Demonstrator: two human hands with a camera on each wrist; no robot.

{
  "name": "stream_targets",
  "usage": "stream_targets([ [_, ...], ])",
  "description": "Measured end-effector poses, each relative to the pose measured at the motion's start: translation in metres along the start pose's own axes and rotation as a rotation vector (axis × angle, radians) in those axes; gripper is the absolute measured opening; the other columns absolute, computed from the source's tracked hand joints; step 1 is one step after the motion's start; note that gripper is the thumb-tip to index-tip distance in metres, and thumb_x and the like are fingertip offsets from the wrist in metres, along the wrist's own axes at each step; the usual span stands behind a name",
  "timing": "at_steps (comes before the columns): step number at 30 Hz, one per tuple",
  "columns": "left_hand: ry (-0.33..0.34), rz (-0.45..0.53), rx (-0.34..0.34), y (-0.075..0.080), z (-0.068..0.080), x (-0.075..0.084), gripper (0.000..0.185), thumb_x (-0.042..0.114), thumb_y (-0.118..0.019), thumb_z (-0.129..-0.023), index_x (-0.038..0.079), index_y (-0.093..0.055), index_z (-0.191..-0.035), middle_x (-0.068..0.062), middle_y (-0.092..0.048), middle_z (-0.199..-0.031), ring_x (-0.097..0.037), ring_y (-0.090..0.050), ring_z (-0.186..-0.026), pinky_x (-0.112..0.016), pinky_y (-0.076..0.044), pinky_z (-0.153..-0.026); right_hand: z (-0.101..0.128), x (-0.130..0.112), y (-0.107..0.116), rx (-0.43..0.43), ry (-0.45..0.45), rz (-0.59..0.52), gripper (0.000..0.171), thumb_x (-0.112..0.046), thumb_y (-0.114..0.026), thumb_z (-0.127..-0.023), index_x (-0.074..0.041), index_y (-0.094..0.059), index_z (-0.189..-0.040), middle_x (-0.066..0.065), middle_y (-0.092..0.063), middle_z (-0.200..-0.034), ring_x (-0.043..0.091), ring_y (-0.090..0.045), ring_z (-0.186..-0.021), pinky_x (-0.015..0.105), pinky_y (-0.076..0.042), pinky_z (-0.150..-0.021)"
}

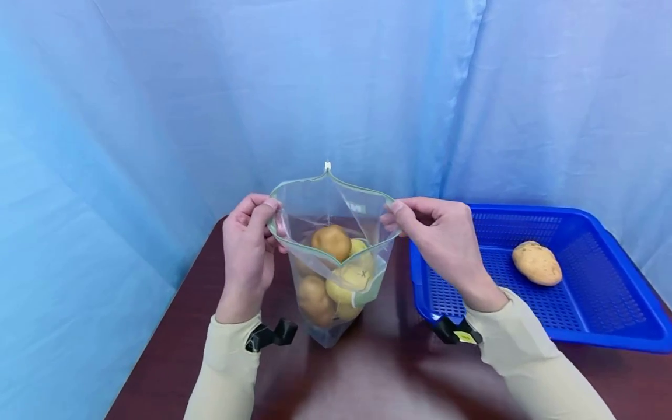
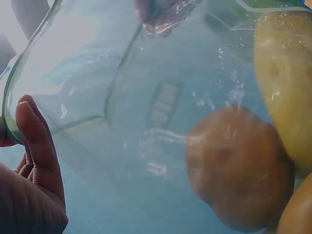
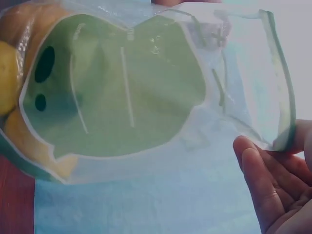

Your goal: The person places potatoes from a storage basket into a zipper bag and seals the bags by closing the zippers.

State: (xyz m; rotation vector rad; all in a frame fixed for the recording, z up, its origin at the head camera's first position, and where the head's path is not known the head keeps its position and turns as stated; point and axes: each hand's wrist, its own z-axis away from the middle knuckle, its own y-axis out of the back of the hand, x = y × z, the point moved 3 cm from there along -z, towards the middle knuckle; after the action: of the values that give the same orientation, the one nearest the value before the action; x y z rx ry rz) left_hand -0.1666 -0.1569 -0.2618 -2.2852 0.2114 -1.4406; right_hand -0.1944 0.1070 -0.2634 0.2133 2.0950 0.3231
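Note:
A clear zip bag (image 1: pixel 301 256) with a white slider (image 1: pixel 328 166) hangs upright between my hands, its mouth spread wide. My left hand (image 1: pixel 247 251) pinches the left edge of the rim between thumb and fingers. Opposite it, my right hand (image 1: pixel 438 236) pinches the right edge. Inside the bag lie several rounded pieces: brown ones like potatoes (image 1: pixel 332 242) and yellow ones like lemons (image 1: pixel 346 284). A green printed panel (image 3: pixel 161 87) covers part of the bag in the right wrist view. Whether the bag's bottom touches the table, I cannot tell.
A blue plastic basket (image 1: pixel 583 219) stands at the right of the dark wooden table (image 1: pixel 173 361), partly behind my right wrist. One pale potato (image 1: pixel 536 263) lies in it. Blue curtains (image 1: pixel 336 87) hang close behind the table and at the left.

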Motion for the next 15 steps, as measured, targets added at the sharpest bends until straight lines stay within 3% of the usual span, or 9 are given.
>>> stream_targets([
  [3, 0.07, 0.104, -0.038, -0.008, 0.006, -0.011, 0.021, -0.001, -0.05, -0.102, 0.005, -0.063, -0.087, -0.003, -0.06, -0.061, -0.008, -0.057, -0.048, -0.017, -0.045, -0.039, 0.004, 0.004, 0.002, 0.003, -0.02, 0.028, 0.024, -0.032, -0.069, -0.101, -0.013, -0.083, -0.103, -0.004, -0.079, -0.087, 0.009, -0.074, -0.082, 0.02, -0.057, -0.068],
  [9, 0.294, 0.252, -0.116, -0.026, 0.03, -0.036, 0.021, 0.005, -0.046, -0.107, 0.008, -0.062, -0.095, 0.001, -0.063, -0.068, -0.005, -0.063, -0.057, -0.014, -0.05, -0.049, 0.019, 0.025, 0.016, -0.008, -0.08, 0.049, 0.023, -0.03, -0.067, -0.103, -0.013, -0.082, -0.103, -0.001, -0.079, -0.089, 0.008, -0.075, -0.085, 0.018, -0.057, -0.072],
  [15, 0.382, 0.316, -0.137, -0.034, 0.049, -0.052, 0.021, 0.009, -0.044, -0.11, 0.009, -0.062, -0.099, 0.003, -0.063, -0.072, -0.003, -0.063, -0.061, -0.012, -0.05, -0.053, 0.037, 0.044, 0.032, -0.066, -0.147, 0.112, 0.028, -0.035, -0.061, -0.106, -0.015, -0.08, -0.108, -0.002, -0.079, -0.094, 0.01, -0.074, -0.087, 0.019, -0.058, -0.075],
])
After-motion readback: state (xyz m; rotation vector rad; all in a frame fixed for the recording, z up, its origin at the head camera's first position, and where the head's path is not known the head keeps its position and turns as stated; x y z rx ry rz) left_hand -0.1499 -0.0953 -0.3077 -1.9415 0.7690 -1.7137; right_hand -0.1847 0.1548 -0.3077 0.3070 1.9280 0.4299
